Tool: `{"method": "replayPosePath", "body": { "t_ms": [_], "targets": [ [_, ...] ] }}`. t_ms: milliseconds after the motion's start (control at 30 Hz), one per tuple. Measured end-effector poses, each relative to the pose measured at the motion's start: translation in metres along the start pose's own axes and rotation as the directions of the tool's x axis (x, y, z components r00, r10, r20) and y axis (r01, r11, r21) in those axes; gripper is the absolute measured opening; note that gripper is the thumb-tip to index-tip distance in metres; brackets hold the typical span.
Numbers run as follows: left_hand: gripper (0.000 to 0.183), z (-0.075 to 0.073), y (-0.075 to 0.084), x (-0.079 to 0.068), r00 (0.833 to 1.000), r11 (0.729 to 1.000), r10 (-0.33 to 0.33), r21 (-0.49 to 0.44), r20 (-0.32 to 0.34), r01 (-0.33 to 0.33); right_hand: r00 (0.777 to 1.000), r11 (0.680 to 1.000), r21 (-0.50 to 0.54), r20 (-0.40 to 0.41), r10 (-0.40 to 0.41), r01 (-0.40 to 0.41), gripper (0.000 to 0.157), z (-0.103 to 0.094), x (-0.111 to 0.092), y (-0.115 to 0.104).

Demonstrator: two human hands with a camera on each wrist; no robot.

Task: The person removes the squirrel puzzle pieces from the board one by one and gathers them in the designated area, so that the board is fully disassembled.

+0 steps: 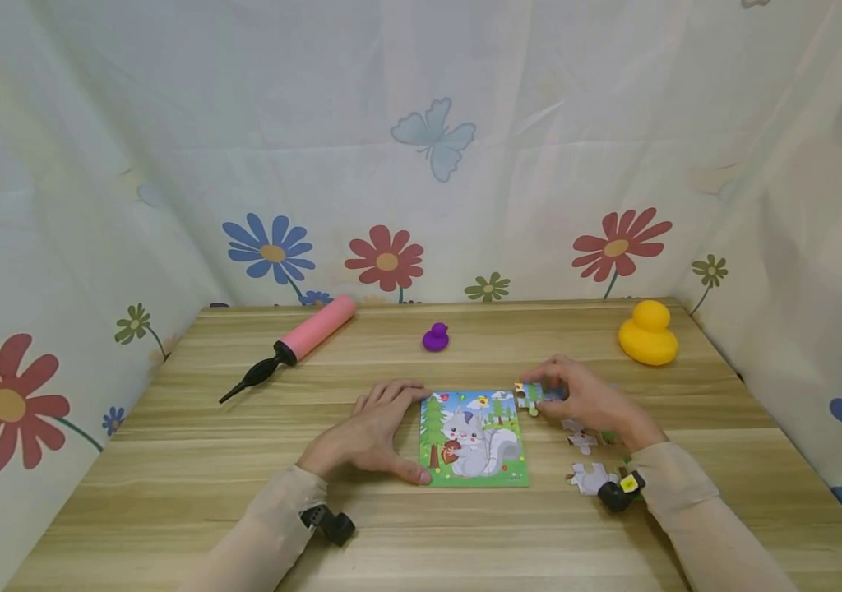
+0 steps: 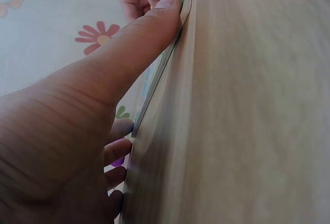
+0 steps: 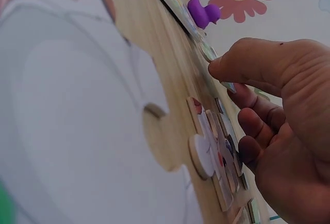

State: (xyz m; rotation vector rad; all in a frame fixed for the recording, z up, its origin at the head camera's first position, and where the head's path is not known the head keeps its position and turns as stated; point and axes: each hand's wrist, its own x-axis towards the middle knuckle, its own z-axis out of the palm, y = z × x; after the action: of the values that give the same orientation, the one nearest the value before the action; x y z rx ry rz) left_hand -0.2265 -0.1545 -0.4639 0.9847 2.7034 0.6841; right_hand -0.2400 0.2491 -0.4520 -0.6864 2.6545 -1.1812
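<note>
A square board (image 1: pixel 474 440) with a picture of a grey squirrel lies flat on the table. Along its left side rests my left hand (image 1: pixel 372 432), thumb at the near corner and index fingertip at the far one. In the left wrist view the thumb (image 2: pixel 129 46) lies straight along the board's thin edge (image 2: pixel 154 82). My right hand (image 1: pixel 584 399) pinches a jigsaw piece (image 1: pixel 529 396) beside the board's top right corner. The right wrist view shows that piece (image 3: pixel 229 86) between thumb and index finger, the other fingers loosely bent.
Several loose jigsaw pieces (image 1: pixel 589 477) lie right of the board, partly under the right wrist. Farther back are a purple toy duck (image 1: pixel 435 338), a yellow duck (image 1: pixel 648 335) and a pink hand pump (image 1: pixel 317 329). A flowered curtain (image 1: pixel 436 205) hangs behind the table.
</note>
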Motion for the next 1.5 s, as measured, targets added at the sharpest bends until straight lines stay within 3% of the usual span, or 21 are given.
{"method": "replayPosePath", "body": {
  "t_ms": [600,900,1500],
  "targets": [
    [0.129,-0.0007,0.0009,-0.0002,1.0,1.0,0.0,0.0,-0.003,0.0,1.0,0.998,-0.06,0.012,-0.008,0.009,0.04,0.0023,0.0029,0.0007],
    [0.13,-0.0002,0.0009,-0.0003,1.0,1.0,-0.001,0.0,0.001,0.001,1.0,0.999,-0.039,0.02,-0.023,0.023,0.042,0.0032,0.0022,0.0022],
    [0.13,0.0012,-0.0001,0.0006,1.0,1.0,0.01,0.006,-0.001,-0.01,0.999,0.999,-0.002,-0.014,0.041,-0.041,0.047,0.0002,-0.001,0.0016]
  ]
}}
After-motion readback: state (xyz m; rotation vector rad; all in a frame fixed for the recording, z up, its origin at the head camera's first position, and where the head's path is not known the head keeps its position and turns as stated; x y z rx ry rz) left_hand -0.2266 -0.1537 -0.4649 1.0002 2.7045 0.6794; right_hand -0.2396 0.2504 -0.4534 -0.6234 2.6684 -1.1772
